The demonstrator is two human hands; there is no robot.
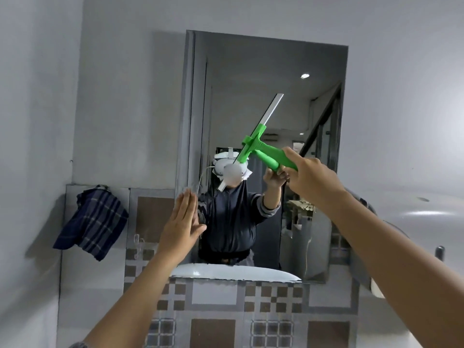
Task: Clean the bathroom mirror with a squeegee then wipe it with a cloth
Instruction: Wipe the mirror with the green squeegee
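Note:
A rectangular mirror (271, 66) hangs on the grey wall above a tiled band. My right hand (310, 175) grips the green handle of a squeegee (263, 149); its long pale blade lies slanted against the glass, running from the upper right down to the lower left. My left hand (182, 222) is flat with its fingers together, pressed on the mirror's lower left edge. A dark blue checked cloth (93, 222) hangs from a hook on the wall left of the mirror. The glass reflects a person in a dark jacket wearing a headset.
A white basin rim (233, 272) sits just under the mirror. Patterned brown and grey tiles (271, 302) cover the wall below. A large white rounded fixture (411, 214) bulges in at the right.

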